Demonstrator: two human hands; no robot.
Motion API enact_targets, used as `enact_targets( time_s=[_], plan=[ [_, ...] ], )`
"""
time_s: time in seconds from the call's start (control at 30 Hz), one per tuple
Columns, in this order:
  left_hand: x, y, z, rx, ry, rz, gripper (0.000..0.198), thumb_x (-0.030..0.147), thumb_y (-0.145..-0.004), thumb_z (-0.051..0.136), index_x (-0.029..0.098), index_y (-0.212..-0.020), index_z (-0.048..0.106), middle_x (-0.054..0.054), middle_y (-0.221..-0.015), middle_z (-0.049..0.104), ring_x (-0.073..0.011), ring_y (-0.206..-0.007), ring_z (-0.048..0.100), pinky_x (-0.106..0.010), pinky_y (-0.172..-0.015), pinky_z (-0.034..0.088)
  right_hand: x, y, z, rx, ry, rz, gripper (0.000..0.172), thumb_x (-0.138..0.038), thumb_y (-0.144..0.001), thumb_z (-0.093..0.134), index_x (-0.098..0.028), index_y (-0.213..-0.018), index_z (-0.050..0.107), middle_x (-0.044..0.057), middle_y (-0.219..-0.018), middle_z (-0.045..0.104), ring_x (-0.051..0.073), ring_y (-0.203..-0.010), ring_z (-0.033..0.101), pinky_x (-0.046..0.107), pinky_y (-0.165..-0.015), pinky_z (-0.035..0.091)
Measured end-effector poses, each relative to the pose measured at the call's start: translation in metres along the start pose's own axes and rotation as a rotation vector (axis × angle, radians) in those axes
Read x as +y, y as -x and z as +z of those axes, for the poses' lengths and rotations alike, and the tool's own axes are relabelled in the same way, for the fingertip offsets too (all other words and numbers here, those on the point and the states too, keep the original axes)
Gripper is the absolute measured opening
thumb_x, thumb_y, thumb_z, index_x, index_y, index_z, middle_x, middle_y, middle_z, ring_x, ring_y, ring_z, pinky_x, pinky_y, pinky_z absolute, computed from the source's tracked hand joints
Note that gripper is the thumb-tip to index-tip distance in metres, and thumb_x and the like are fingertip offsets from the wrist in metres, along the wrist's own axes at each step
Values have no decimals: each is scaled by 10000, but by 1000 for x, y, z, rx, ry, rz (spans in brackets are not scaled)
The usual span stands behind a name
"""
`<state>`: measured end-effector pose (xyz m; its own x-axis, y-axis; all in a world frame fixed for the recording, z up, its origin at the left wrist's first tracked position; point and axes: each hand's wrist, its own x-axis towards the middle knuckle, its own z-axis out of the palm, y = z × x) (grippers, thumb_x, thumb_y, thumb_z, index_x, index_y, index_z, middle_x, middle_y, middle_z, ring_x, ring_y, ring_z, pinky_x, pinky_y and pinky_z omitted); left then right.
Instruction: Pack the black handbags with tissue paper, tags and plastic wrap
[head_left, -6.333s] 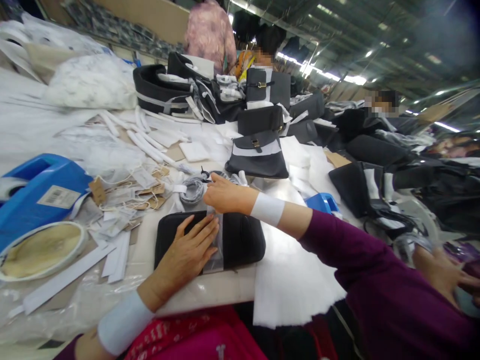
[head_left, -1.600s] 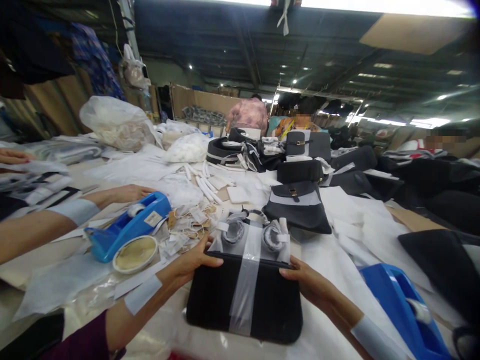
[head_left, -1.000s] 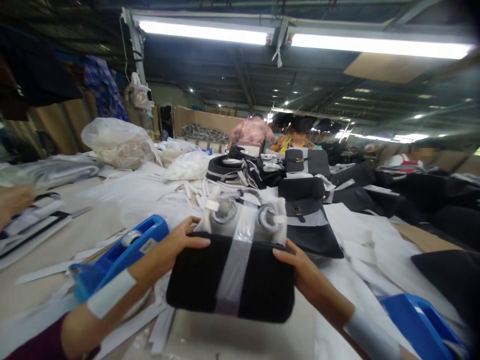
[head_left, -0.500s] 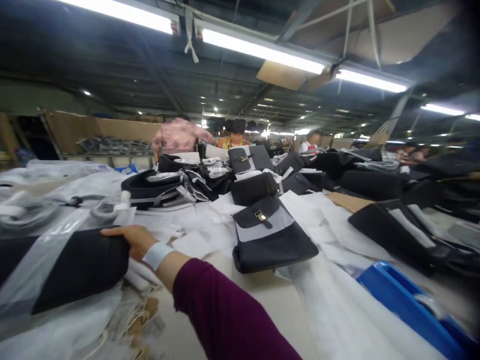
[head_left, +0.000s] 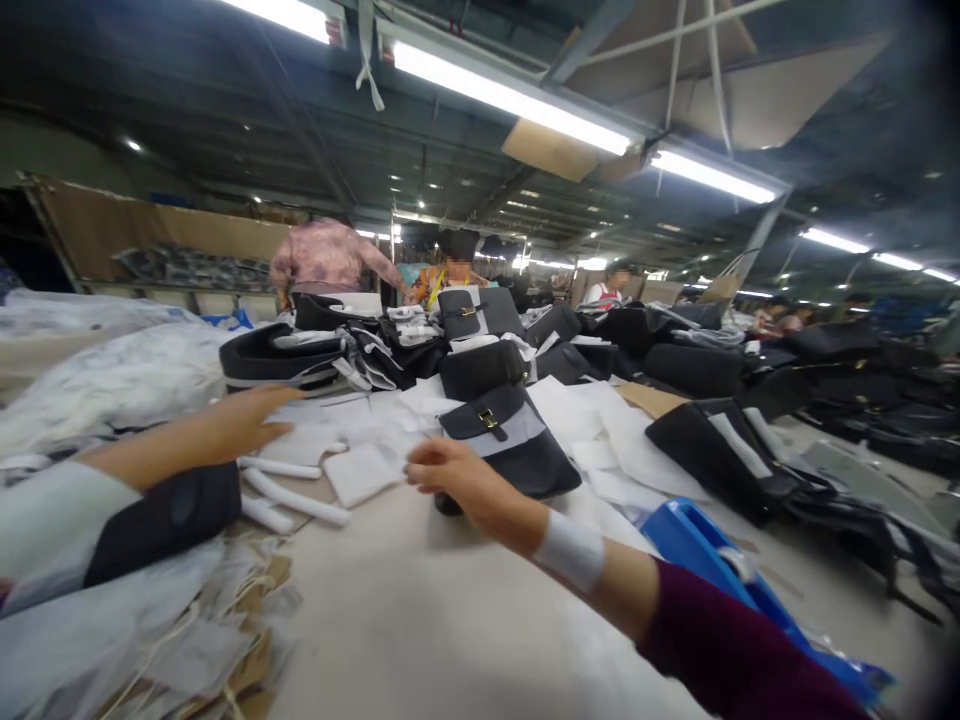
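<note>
My left hand [head_left: 240, 425] reaches in from the left with its fingers apart and nothing in them, over white paper and foam pieces. Below that forearm lies a black bag [head_left: 172, 520], partly hidden by it. My right hand [head_left: 457, 478] is in front of a black and grey bag [head_left: 525, 455] with a gold buckle. Its fingers are bent, and whether they touch the bag or hold anything cannot be made out. White foam rolls [head_left: 300, 497] lie between the hands.
Black bags [head_left: 480, 312] are piled at the back, others [head_left: 712, 460] at the right. A blue tape dispenser [head_left: 720, 570] sits at the right. Plastic sheets and tags with strings [head_left: 247, 650] lie at front left. Several people [head_left: 330, 260] are beyond the table.
The right hand has moved from the black bag at the left to the buckled bag. My left hand has come into view. The camera view has shifted slightly right.
</note>
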<state>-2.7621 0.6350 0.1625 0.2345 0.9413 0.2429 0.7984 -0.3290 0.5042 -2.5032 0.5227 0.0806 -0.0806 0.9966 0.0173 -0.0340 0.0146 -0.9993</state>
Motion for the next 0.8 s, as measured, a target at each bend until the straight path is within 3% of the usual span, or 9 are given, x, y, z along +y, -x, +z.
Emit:
enact_targets(
  time_s=[0.07,0.17,0.23,0.3,0.43,0.5,0.6,0.7,0.8],
  plan=[
    [47,-17,45,-232,64,166,464,66,-754,636,95,-1214,591,-76,-1316,583,-214,-1241,498,-329,-1114,304,23,51,-54,235,-85,114,226,-246,-648,756,-172,-761,575,-20,-721,575,137,-724,542,282,-750,436],
    [121,-48,122,-324,132,192,422,51,-740,626,162,-1147,649,-29,-1240,638,-173,-1129,576,-243,-1028,386,60,86,-99,340,-344,326,313,-370,-659,787,-168,-761,571,29,-774,591,165,-778,586,297,-803,463],
    [161,-65,169,-317,130,131,359,71,-755,634,149,-1105,660,-58,-1192,654,-197,-1104,585,-298,-1017,407,75,79,-109,399,-533,440,315,-419,-718,748,-161,-776,576,64,-806,605,176,-803,614,287,-807,484],
    [187,-73,210,-262,101,29,318,195,-840,612,135,-1153,610,-107,-1248,599,-249,-1166,541,-453,-1038,384,82,57,-109,481,-702,479,275,-413,-784,689,-169,-778,561,58,-763,601,164,-739,616,268,-731,504],
    [201,-65,271,-141,44,-118,384,331,-888,544,137,-1218,517,-177,-1321,498,-339,-1255,441,-530,-1017,341,90,15,-100,539,-925,386,173,-352,-830,611,-186,-854,568,49,-762,653,186,-708,636,285,-596,517],
    [196,-57,288,-74,33,-119,383,329,-879,528,158,-1220,489,-184,-1335,474,-361,-1280,402,-502,-1021,321,97,3,-95,571,-947,345,137,-309,-825,590,-196,-902,576,49,-805,681,207,-761,659,305,-590,526],
    [185,-52,297,-10,43,-89,325,317,-865,511,199,-1168,499,-137,-1307,502,-342,-1270,414,-451,-1024,324,105,-5,-86,662,-894,240,155,-246,-768,594,-224,-918,565,30,-840,693,213,-795,669,323,-615,539],
    [175,-54,290,12,73,-96,312,307,-855,507,217,-1153,511,-115,-1267,544,-319,-1220,477,-432,-992,370,99,-5,-75,702,-831,133,292,-229,-696,623,-255,-980,558,20,-919,697,227,-872,666,333,-642,549],
    [169,-56,269,20,107,-116,337,308,-867,494,215,-1191,510,-114,-1245,574,-279,-1169,527,-408,-953,415,79,4,-64,661,-789,32,426,-220,-661,643,-271,-1074,551,16,-972,692,223,-924,649,319,-658,549]
  ],
)
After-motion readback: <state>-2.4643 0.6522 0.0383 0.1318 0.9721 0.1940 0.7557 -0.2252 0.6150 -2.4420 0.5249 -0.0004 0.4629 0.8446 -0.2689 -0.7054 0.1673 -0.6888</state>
